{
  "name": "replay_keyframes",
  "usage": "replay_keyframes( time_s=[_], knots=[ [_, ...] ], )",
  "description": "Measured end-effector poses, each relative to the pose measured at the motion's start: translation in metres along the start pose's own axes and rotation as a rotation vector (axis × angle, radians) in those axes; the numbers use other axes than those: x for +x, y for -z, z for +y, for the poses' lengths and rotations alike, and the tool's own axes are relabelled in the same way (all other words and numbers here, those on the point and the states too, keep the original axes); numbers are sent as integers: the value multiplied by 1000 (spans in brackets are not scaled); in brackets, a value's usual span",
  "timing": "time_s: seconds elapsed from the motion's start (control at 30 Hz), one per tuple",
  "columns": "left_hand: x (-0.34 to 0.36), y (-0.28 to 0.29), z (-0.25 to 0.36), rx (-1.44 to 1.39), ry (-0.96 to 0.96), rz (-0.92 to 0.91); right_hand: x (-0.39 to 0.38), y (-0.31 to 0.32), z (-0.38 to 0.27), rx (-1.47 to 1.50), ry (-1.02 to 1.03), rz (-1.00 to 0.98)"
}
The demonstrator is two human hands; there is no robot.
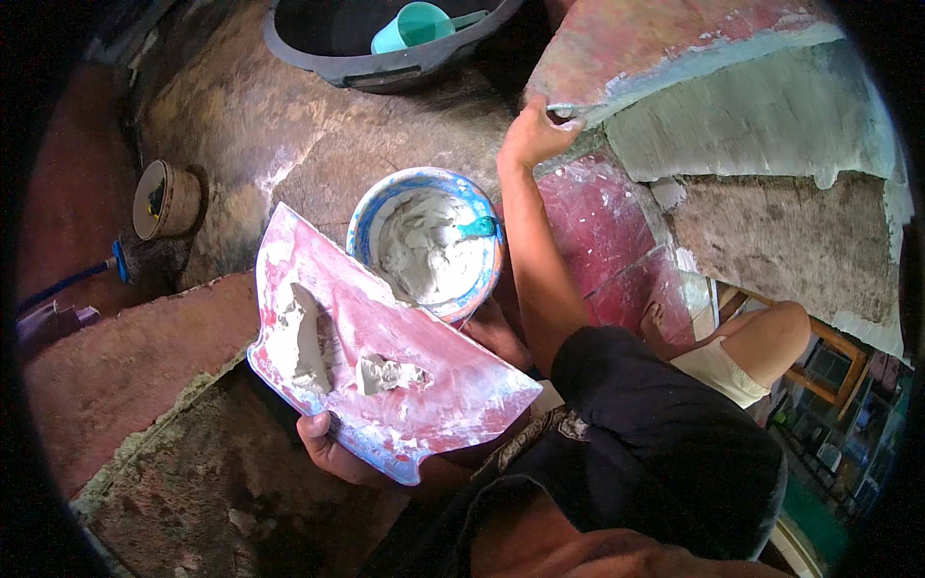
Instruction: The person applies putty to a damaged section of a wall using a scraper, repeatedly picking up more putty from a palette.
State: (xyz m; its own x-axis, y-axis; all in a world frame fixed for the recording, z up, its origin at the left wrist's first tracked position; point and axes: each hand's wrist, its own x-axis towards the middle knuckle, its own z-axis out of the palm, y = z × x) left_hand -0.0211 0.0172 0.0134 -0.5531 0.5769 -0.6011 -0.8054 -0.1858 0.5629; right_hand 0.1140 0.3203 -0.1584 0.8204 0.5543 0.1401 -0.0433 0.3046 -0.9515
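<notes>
My left hand grips the lower edge of a curved pink plastic sheet, its thumb on top. The sheet is smeared white and carries two lumps of grey-white paste. My right hand is stretched out to the corner of a reddish slab, thumb and fingers closed together at its whitish edge. What they hold, if anything, I cannot make out. Between my arms stands a blue-and-white bucket of thick white paste; a teal tool rests at its right rim.
A wide black tub at the back holds a teal dipper. To the left are a small brown bucket and a blue-handled brush. Below the slab, wet grey plaster coats a rough wall. My bent knee is at right.
</notes>
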Motion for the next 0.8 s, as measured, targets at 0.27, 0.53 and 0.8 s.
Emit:
replay_keyframes(
  time_s=[0.27,0.53,0.8],
  knots=[
    [7,25,0,13,-4,-1,-37,57,-53,206,-427,-345],
    [-2,10,-7,184,-197,186,24,149,32,-639,168,-316],
    [-6,1,-7,168,-141,116,14,98,108,-554,-39,51]
  ],
)
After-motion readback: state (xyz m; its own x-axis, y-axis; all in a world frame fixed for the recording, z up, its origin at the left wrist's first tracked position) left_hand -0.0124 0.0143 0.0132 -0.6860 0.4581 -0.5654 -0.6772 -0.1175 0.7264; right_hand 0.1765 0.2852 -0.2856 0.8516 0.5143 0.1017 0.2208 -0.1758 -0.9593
